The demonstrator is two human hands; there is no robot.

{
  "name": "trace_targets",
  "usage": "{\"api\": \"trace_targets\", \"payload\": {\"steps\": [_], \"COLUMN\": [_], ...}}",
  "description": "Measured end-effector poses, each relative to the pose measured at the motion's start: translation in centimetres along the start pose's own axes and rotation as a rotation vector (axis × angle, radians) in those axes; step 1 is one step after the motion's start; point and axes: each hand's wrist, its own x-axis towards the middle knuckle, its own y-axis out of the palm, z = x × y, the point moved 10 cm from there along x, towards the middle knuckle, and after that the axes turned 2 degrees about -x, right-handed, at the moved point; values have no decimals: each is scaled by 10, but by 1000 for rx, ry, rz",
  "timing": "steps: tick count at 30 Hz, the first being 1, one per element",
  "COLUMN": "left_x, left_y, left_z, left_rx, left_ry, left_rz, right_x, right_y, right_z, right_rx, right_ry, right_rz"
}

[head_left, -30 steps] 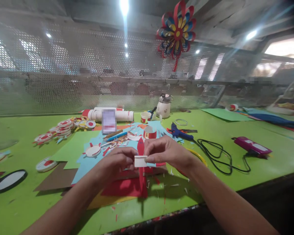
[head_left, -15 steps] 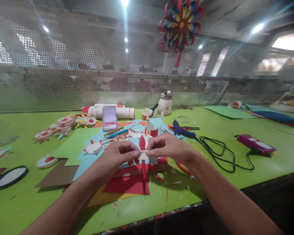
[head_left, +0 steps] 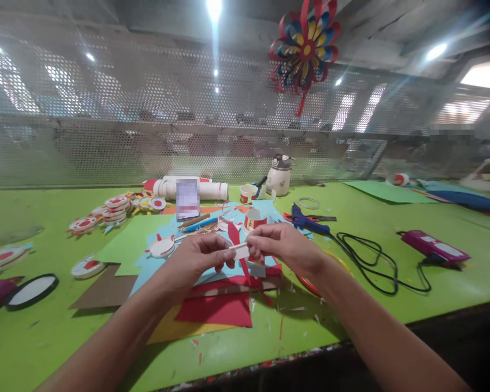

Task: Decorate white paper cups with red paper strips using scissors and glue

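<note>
A small white paper piece (head_left: 239, 251) with a rolled upper edge is pinched between my two hands. My left hand (head_left: 206, 253) grips its left end with thumb and fingers. At its right end, my right hand (head_left: 280, 245) pinches the edge. A narrow red paper strip (head_left: 233, 234) passes behind the white piece, slanting, its upper part above and its tail below. Whether the strip is attached cannot be seen. Beneath the hands lie blue and red paper sheets (head_left: 216, 311), and a red and white paper cup (head_left: 255, 219) stands just behind.
A blue glue gun (head_left: 306, 220), its black cord (head_left: 367, 261) and a purple power strip (head_left: 435, 246) lie to the right. Round red-white paper pieces (head_left: 116, 207) are stacked at the left. A phone (head_left: 188, 200) and white bottle (head_left: 278, 177) stand at the back.
The white piece and red strip have tilted, the strip's lower tail swinging to the right. My hands still pinch the piece. The whole view has shifted slightly.
</note>
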Motion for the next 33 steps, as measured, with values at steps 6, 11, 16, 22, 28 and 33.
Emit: {"api": "trace_targets", "payload": {"steps": [6, 11, 16, 22, 28, 33], "left_x": [-1, -2, -2, -5, -5, -6], "left_y": [11, 16, 16, 18, 20, 21], "left_z": [10, 13, 12, 13, 12, 11], "left_rx": [-5, -30, -57, -125, -127, -101], "left_ry": [-93, -119, -131, -150, -154, -151], "left_rz": [61, 85, 77, 88, 100, 120], "right_x": [3, 3, 1, -2, -6, -8], "right_y": [9, 12, 11, 13, 14, 14], "right_z": [-1, -3, -5, -9, -11, -13], "right_rx": [19, 40, 56, 99, 93, 72], "right_ry": [-29, 0, 21, 50, 120, 151], "right_rz": [-1, -72, -131, -148, -173, -184]}}
